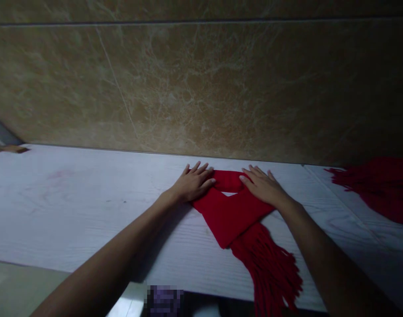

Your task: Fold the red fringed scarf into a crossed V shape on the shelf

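A red scarf (226,215) lies flat on the white wood-grain table (98,207), folded into a loop with its two sides crossing below a small gap. Its fringed end (270,268) trails down to the right and over the near edge. My left hand (195,181) rests palm down on the upper left bend of the loop, fingers spread. On the upper right bend lies my right hand (262,185), also flat with its fingers apart. Both palms hide the corners of the scarf beneath them.
More red fringed fabric (382,189) lies at the right end of the table. Behind the table rises a brown marbled tile wall (194,88). A small brown wooden piece (15,149) sits at the far left corner. A seam (346,207) crosses the tabletop on the right.
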Available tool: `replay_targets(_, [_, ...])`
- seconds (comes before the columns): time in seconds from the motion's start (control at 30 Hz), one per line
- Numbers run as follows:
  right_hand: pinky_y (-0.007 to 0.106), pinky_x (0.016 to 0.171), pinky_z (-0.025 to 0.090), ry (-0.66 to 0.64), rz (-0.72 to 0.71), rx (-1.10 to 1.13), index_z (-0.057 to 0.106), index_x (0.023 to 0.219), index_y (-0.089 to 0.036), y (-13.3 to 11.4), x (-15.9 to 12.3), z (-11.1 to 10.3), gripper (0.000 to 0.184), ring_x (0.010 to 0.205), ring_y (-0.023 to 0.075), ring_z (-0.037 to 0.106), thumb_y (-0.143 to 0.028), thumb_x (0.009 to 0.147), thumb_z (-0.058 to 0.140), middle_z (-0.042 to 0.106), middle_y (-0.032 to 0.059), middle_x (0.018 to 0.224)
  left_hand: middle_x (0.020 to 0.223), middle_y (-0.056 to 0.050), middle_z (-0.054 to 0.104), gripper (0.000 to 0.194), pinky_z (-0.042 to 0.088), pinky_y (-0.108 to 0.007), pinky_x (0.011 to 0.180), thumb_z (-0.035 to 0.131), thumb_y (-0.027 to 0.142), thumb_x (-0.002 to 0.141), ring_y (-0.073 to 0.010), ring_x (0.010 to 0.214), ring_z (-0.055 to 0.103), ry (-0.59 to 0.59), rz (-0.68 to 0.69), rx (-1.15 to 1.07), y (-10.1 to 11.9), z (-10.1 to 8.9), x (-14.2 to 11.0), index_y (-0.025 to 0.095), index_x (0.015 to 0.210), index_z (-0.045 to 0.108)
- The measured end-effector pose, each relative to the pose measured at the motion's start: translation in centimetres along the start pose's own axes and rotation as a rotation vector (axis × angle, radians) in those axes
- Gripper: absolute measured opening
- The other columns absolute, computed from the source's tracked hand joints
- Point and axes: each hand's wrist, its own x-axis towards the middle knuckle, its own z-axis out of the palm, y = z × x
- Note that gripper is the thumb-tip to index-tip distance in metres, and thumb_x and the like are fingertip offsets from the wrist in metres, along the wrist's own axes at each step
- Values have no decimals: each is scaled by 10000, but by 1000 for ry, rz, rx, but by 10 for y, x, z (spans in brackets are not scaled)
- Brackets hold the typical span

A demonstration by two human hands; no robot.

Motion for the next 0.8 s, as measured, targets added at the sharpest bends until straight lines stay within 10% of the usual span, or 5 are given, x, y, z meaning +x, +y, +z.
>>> replay_targets(0.8, [628, 1281, 270, 206, -74, 24, 681, 1413, -213, 5, 4, 5, 483, 1456, 283, 563, -382, 1075, 380, 640, 137, 1529, 1729, -85, 365, 660, 167, -627, 1314, 273, 593, 1111, -320, 1633, 255, -1, -31, -21, -6, 3, 8, 238, 1646, 423])
